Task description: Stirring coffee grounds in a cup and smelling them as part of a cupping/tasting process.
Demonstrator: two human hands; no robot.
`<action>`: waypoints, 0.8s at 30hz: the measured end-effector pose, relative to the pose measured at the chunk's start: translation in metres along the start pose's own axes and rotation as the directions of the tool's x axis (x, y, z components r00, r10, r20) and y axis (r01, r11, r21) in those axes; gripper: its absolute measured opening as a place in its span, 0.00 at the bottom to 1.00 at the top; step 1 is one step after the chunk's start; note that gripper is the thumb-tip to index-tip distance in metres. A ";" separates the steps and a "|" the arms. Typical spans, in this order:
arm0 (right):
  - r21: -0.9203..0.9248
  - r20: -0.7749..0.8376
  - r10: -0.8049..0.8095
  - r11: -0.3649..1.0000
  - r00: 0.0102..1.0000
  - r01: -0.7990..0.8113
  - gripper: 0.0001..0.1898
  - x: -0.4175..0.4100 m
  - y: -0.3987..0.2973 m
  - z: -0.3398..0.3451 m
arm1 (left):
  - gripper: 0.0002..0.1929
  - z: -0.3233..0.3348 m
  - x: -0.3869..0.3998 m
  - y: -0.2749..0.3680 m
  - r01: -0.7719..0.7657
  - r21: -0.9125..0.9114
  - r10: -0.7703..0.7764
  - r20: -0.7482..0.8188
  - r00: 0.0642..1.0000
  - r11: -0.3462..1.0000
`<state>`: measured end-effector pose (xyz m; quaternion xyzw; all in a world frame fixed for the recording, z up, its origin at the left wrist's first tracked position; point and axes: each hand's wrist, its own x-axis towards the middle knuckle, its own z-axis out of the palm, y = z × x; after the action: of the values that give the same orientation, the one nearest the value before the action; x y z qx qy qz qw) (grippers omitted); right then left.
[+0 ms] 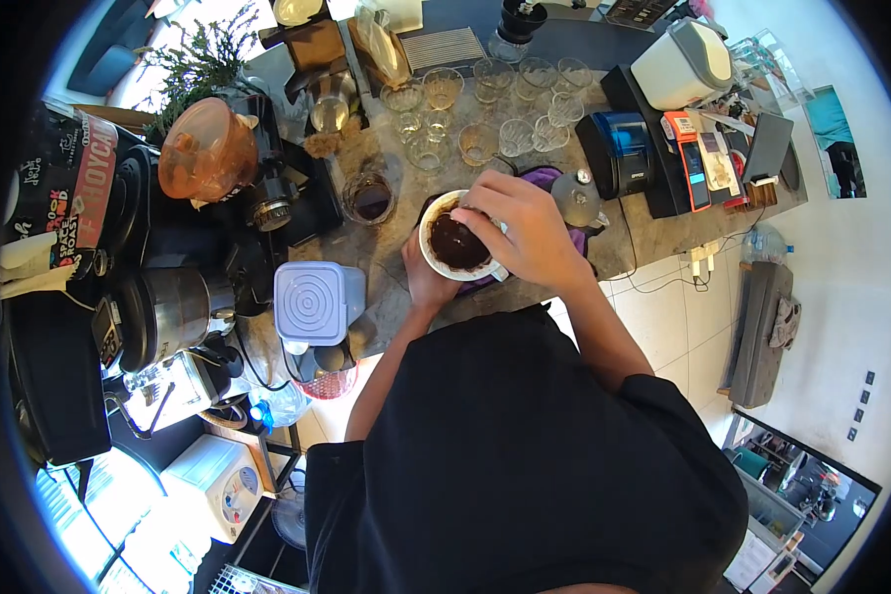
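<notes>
A white cup (459,239) with dark brown contents stands or is held at the counter's near edge, in front of my body. Around its lower left side my left hand (425,273) is closed. My right hand (516,226) is over the cup's right rim, with thumb and fingers pinched together above the dark contents; a small thing between them cannot be made out. A purple cloth (575,241) lies partly beneath the cup and hands. Left of the cup is a glass of dark liquid (370,199).
Several clear glasses (493,79) stand at the counter's back. A grey metal pitcher (575,199) is close to my right hand. A lidded purple container (310,303), a coffee grinder (208,152) and an espresso machine stand left. At right are a receipt printer (618,152) and a card terminal (692,167).
</notes>
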<state>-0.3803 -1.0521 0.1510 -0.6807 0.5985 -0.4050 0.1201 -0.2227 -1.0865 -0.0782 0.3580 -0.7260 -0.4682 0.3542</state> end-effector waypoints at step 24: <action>0.097 0.130 -0.130 0.988 0.983 0.118 0.06 0.018 -0.006 0.000 | 0.46 0.000 -0.002 -0.010 0.006 0.021 -0.007 0.032 0.999 1.000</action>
<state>-0.3774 -1.0668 0.1622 -0.7367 0.5268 -0.3905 0.1653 -0.2196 -1.0874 -0.0880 0.3565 -0.7354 -0.4673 0.3374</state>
